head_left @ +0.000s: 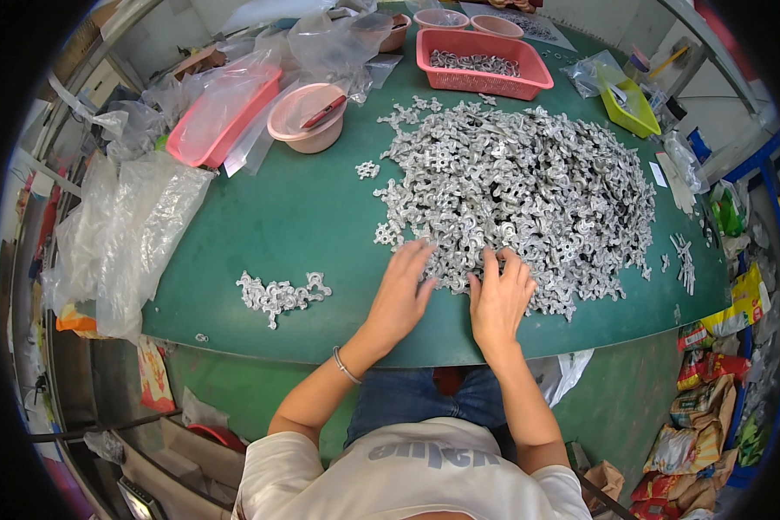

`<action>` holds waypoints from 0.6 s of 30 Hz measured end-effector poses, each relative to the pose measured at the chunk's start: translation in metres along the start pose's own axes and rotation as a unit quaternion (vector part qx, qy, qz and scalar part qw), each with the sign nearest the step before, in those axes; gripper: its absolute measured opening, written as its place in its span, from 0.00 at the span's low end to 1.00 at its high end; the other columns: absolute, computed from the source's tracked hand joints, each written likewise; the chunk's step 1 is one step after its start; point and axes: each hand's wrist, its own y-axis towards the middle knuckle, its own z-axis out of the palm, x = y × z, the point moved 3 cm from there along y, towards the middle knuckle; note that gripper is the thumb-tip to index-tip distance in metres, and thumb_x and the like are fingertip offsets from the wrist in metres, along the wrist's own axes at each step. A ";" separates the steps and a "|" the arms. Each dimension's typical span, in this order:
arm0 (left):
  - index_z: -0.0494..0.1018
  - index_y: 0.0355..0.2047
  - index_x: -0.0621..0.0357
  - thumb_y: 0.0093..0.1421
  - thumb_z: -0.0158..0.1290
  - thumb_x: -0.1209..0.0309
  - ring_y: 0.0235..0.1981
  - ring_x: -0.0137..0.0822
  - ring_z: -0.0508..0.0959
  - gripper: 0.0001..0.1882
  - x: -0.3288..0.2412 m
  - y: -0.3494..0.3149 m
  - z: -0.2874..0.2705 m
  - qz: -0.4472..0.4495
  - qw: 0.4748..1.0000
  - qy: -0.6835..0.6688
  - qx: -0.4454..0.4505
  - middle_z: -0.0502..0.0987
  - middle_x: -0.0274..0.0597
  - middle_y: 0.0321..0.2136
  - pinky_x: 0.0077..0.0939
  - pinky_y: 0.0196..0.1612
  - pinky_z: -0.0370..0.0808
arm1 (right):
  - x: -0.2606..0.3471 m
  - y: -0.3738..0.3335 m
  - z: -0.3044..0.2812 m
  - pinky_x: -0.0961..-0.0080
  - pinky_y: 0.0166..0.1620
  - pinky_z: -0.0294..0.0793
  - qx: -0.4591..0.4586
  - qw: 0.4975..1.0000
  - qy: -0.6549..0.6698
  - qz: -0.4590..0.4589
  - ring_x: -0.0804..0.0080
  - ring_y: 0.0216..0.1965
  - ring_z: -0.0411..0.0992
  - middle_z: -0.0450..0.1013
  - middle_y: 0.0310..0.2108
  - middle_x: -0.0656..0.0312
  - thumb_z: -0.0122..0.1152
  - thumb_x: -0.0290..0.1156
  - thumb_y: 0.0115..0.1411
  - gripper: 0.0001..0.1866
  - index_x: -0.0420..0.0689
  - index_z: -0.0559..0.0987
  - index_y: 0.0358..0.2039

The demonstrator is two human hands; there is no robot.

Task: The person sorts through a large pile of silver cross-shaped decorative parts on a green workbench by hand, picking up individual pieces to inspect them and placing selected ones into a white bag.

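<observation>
A large heap of small silver-grey metal castings (pixel 529 199), each with several rounded lobes, covers the right middle of the green table (pixel 225 225). My left hand (pixel 401 293) rests at the heap's near left edge, fingers stretched forward and thumb apart. Beside it, my right hand (pixel 503 296) reaches over the near edge with bent, spread fingers, their tips on the castings. Neither hand visibly grips a piece. A small separate cluster of the same castings (pixel 277 296) lies to the left of my left hand.
Behind the heap stands a pink basket (pixel 485 82) of small metal parts. A pale pink bowl (pixel 310 143) holds a red-handled tool. Plastic bags (pixel 139 225) and a long pink tray (pixel 208 143) crowd the left; a yellow-green tray (pixel 626 113) and thin metal strips (pixel 685 264) lie right.
</observation>
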 end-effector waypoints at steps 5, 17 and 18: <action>0.64 0.48 0.60 0.51 0.51 0.77 0.56 0.52 0.57 0.22 -0.010 -0.017 0.000 -0.008 0.997 0.012 0.076 0.59 0.51 0.53 0.36 0.56 0.57 | -0.008 -0.008 0.009 0.67 0.40 0.51 -0.048 0.998 -0.024 -0.029 0.65 0.37 0.61 0.64 0.36 0.61 0.58 0.28 0.47 0.17 0.46 0.72 0.40; 0.66 0.45 0.62 0.52 0.51 0.77 0.52 0.49 0.62 0.18 -0.029 -0.043 -0.005 -0.051 0.995 -0.070 0.046 0.62 0.50 0.49 0.34 0.53 0.60 | -0.015 -0.002 0.007 0.68 0.40 0.50 -0.066 0.993 -0.035 -0.088 0.68 0.37 0.62 0.67 0.34 0.65 0.59 0.31 0.47 0.13 0.47 0.75 0.36; 0.66 0.44 0.62 0.51 0.51 0.77 0.52 0.49 0.62 0.18 -0.030 -0.044 -0.005 -0.052 0.995 -0.074 0.043 0.63 0.50 0.49 0.34 0.53 0.60 | -0.015 -0.003 0.006 0.69 0.40 0.51 -0.072 0.993 -0.026 -0.089 0.68 0.37 0.63 0.68 0.33 0.64 0.59 0.30 0.47 0.13 0.46 0.75 0.35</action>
